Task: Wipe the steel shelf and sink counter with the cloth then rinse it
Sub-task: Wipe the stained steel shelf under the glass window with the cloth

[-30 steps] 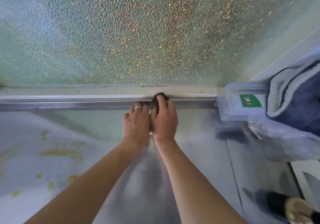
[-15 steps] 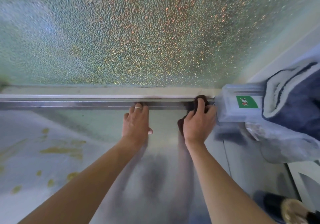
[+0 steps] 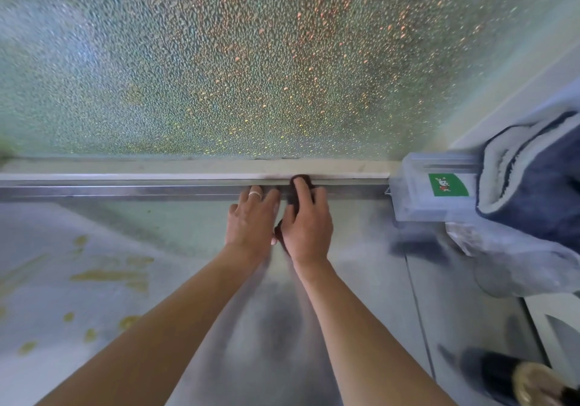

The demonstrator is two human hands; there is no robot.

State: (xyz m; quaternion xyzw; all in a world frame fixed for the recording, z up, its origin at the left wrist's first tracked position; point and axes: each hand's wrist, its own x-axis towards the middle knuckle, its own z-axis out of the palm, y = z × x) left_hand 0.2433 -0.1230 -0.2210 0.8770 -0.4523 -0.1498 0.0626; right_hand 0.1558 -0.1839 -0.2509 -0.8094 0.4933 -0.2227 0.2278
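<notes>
Wiping stage, rinse outstanding: your right hand (image 3: 309,227) pressed the dark cloth (image 3: 299,183) into the steel shelf (image 3: 125,190) rail, left hand (image 3: 252,217) flat alongside.

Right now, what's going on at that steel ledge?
A person is wiping the steel rail below the textured glass. The right hand presses a dark cloth against the rail's back edge; the left hand rests flat beside it. A clear box stands to the right.
</notes>
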